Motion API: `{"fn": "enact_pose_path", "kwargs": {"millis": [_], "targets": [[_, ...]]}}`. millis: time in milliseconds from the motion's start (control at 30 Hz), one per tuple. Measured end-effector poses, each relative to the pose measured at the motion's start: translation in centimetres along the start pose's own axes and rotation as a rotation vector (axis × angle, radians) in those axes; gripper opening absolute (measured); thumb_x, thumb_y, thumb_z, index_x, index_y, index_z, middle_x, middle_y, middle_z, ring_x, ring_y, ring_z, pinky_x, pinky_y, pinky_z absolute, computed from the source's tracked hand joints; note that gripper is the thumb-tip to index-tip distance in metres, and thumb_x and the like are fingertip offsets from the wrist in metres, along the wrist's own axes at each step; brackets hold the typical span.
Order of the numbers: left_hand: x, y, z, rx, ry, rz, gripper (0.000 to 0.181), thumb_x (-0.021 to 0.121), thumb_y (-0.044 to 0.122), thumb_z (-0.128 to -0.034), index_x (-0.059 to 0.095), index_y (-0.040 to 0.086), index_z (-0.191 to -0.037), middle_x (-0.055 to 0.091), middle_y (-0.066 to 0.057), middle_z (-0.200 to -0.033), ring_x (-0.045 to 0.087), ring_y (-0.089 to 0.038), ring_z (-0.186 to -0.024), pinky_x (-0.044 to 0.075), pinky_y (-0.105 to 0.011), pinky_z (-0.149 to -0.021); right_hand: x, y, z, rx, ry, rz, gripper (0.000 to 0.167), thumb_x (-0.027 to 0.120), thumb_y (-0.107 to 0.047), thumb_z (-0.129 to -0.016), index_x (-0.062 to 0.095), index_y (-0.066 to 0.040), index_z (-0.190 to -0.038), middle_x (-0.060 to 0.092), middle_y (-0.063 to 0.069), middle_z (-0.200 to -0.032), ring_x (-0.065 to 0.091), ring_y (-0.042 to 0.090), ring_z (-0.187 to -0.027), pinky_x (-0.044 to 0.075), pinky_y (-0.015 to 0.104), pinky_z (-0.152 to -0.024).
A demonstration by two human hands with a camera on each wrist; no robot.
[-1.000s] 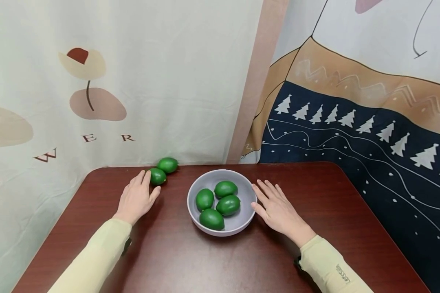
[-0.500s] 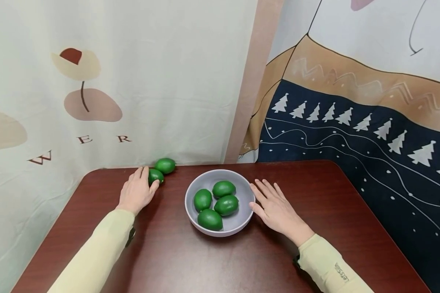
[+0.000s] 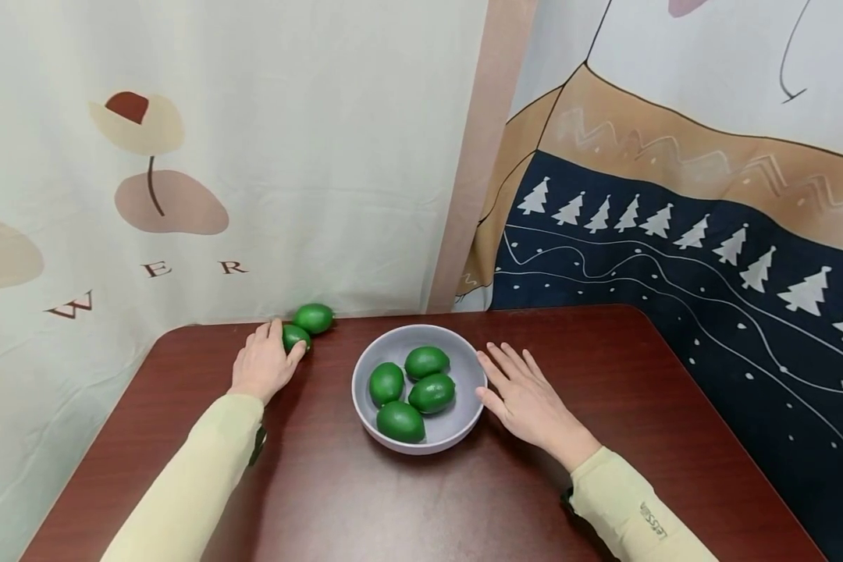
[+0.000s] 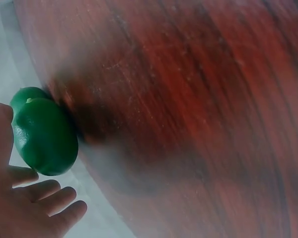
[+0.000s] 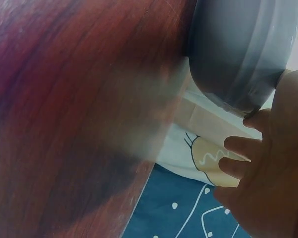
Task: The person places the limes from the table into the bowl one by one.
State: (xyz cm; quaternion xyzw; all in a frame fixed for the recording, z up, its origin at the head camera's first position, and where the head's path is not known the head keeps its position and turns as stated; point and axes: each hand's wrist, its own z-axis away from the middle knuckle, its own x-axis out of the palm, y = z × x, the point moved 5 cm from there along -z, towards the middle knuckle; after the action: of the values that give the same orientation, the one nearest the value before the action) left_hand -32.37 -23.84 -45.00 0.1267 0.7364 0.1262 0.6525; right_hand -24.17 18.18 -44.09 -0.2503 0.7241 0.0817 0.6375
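Observation:
On the left of the head view, my left hand (image 3: 262,362) pinches a green lime (image 3: 296,337), fingers at its far left side and thumb at its near right. In the left wrist view the thumb and index finger lie to either side of this lime (image 4: 45,137), the other fingers spread. A second lime (image 3: 314,318) sits just behind it by the table's far edge. Several limes (image 3: 432,393) lie in a grey bowl (image 3: 419,449) at the middle. With straight fingers my right hand (image 3: 530,406) touches the bowl's right side; the right wrist view shows fingertips against its wall (image 5: 238,54).
The dark red wooden table (image 3: 337,507) carries everything. A pale printed curtain (image 3: 323,156) hangs right behind its far edge. To the right hangs a dark blue cloth (image 3: 674,312) with white trees.
My left hand has closed in on the nearer lime, its thumb coming up against it. The right hand stays at the bowl. The head view has shifted slightly.

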Motion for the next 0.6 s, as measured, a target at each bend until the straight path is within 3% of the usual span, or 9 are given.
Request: {"fn": "enact_pose_path", "kwargs": {"millis": [333, 600], "targets": [[0.67, -0.3, -0.73, -0.057, -0.04, 0.016, 0.08, 0.054, 0.042, -0.1042, 0.026, -0.013, -0.155, 0.037, -0.039, -0.147, 0.04, -0.055, -0.131, 0.04, -0.068, -0.105, -0.22, -0.16, 0.04, -0.025, 0.033, 0.016, 0.063, 0.051, -0.045, -0.107, 0.042, -0.01, -0.159, 0.036, 0.016, -0.165, 0.027, 0.038, -0.155, 0.019, 0.058, -0.126], [0.87, -0.25, -0.84, -0.057, -0.029, 0.043, 0.08, 0.06, 0.041, -0.1005, 0.03, -0.012, -0.153, 0.042, -0.038, -0.14, 0.044, -0.054, -0.125, 0.044, -0.068, -0.098, -0.19, -0.16, 0.03, -0.024, 0.036, 0.02, 0.064, 0.051, -0.046, -0.107, 0.041, -0.01, -0.159, 0.036, 0.017, -0.165, 0.028, 0.039, -0.155, 0.02, 0.059, -0.125]]}}
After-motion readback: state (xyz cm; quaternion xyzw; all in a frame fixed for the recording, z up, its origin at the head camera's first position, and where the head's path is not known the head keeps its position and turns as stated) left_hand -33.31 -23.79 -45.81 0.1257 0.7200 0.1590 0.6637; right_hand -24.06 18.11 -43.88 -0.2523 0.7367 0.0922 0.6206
